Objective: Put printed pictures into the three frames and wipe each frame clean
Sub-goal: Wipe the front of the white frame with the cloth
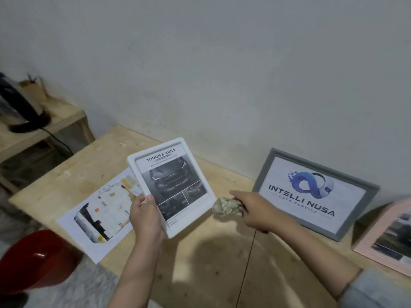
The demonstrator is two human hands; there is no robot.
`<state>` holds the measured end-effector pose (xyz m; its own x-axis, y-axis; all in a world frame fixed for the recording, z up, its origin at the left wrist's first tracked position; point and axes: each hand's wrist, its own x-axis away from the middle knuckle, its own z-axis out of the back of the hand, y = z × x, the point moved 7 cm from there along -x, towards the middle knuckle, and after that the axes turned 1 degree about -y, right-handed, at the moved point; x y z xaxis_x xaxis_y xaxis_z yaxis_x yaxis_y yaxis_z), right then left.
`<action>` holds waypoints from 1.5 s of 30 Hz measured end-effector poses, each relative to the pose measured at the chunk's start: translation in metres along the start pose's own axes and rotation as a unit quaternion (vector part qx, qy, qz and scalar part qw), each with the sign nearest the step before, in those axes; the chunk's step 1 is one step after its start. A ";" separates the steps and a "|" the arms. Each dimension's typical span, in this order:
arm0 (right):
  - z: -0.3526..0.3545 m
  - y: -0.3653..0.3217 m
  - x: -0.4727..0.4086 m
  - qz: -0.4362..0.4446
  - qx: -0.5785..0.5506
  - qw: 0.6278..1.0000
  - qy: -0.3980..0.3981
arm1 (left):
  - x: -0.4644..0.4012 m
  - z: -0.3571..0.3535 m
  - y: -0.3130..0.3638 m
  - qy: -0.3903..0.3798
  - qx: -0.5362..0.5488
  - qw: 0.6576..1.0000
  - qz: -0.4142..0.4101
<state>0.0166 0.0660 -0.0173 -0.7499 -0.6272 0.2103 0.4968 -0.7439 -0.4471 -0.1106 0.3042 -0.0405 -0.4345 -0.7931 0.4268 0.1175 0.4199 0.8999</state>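
Gripping the white rectangular picture frame [171, 185], the left hand [145, 215] lifts it above the wooden table [200, 263]. Right hand [255, 212] clutches a crumpled beige cloth [226, 206] beside it.

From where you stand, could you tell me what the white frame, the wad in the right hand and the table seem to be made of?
White frame: probably plastic or painted wood; smooth, matte, rounded corners.
Wad: looks like crumpled paper or tissue, beige and creased; cloth is possible.
Table: bare, pale wood, likely plywood; visible grain, a seam between boards, unvarnished and stained.
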 end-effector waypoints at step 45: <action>0.019 0.120 0.120 -0.259 -0.511 0.788 0.226 | 0.136 -0.118 -0.043 -0.352 -0.158 0.922 0.031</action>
<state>-0.0058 -0.1028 -0.0286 -0.9301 0.0166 0.3669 -0.3650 -0.1534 -0.9183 -0.0695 0.1260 -0.0107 -0.8773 -0.2420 0.4146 0.3674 0.2172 0.9043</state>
